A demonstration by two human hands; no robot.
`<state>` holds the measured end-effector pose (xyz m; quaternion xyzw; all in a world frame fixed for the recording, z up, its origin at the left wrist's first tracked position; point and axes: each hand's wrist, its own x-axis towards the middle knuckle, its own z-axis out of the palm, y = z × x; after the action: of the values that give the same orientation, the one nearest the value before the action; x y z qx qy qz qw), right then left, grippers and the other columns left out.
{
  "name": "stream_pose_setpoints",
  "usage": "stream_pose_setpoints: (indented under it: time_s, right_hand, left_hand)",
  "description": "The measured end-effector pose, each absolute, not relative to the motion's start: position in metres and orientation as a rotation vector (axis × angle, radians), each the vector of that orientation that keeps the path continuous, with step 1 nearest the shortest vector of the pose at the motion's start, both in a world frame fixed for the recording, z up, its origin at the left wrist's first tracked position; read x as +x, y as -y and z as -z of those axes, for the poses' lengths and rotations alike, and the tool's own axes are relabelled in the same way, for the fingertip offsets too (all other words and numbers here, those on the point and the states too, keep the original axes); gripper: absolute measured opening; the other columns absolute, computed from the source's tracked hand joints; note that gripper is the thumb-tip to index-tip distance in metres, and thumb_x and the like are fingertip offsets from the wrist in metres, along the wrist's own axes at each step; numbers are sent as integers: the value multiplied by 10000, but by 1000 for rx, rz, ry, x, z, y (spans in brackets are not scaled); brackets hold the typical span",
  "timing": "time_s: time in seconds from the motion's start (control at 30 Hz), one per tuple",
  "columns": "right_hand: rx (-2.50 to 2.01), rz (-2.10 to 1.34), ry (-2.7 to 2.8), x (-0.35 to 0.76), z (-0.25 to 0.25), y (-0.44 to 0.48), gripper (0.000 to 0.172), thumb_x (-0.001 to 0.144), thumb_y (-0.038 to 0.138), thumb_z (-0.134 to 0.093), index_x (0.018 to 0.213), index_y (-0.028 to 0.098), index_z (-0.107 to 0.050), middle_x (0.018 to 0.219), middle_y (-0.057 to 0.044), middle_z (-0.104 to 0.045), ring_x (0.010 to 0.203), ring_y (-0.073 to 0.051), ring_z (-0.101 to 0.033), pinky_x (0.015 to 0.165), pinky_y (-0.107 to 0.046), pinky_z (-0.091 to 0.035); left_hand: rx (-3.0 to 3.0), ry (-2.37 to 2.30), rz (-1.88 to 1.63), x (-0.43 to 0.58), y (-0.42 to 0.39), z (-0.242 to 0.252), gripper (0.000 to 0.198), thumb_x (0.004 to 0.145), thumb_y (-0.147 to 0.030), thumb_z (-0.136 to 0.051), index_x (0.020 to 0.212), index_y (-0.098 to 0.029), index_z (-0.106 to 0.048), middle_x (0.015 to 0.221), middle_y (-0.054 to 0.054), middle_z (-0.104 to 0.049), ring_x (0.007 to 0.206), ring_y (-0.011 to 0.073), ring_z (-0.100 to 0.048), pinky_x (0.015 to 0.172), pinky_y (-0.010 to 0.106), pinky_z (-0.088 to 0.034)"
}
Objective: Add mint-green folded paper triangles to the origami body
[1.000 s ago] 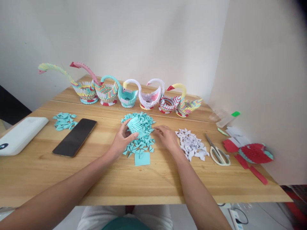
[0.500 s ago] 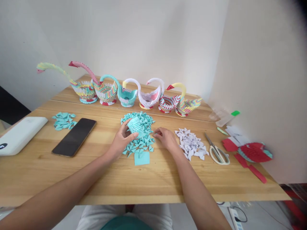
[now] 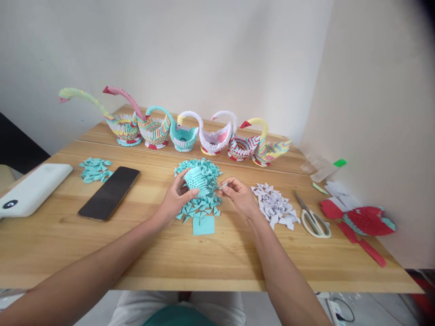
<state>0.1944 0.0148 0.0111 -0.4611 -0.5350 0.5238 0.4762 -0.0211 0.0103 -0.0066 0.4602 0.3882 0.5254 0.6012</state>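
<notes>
Left hand (image 3: 176,199) cups your teal paper piece (image 3: 196,177). Right hand (image 3: 242,198) pinches one folded unit (image 3: 223,185); seat it squarely, pushing gently.

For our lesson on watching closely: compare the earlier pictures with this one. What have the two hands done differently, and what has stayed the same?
The right hand has lifted off the teal paper pile and now pinches a small teal folded piece at its fingertips, taken up since the earlier pictures. The left hand still holds the teal assembled block. The phone, scissors, white pieces and paper swans stayed where they were.
</notes>
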Motion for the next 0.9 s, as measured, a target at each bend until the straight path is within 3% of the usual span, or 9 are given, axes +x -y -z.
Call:
stream_pose_setpoints:
  time_s: [0.23,0.4,0.63,0.9]
  right_hand:
    - [-1159,-1146,1394,186,-14,-8,362,714,423,-782,1002,222,-697,697,35,-560,635,-135,-548,610,-274,-432]
    - [-1187,-1087,1435,186,-12,-7,255,711,421,-781,824,207,-699,627,37,-529,570,-117,-489,534,-246,-382]
    - [-1202,-1136,1333,184,-10,-11,318,745,496,-724,872,204,-716,683,-9,-686,639,-159,-643,636,-284,-490]
    - [-1154,-1034,1346,185,-10,-8,229,800,442,-687,776,214,-687,592,19,-644,579,-138,-598,606,-268,-463]
  left_hand:
    - [1059,-896,-1201,-21,-9,6,871,702,-429,-811,1450,-244,-406,1288,99,-600,1140,264,-599,920,378,-533]
    - [1066,-900,-1210,-21,-10,8,884,687,-427,-825,1444,-237,-411,1309,105,-588,1152,265,-592,930,374,-523]
    - [1044,-859,-1201,-20,-9,7,884,685,-425,-827,1435,-228,-404,1312,115,-597,1158,272,-594,916,372,-526]
    - [1083,-861,-1185,-20,-10,10,866,690,-421,-830,1422,-220,-415,1322,124,-591,1157,278,-593,923,374,-507]
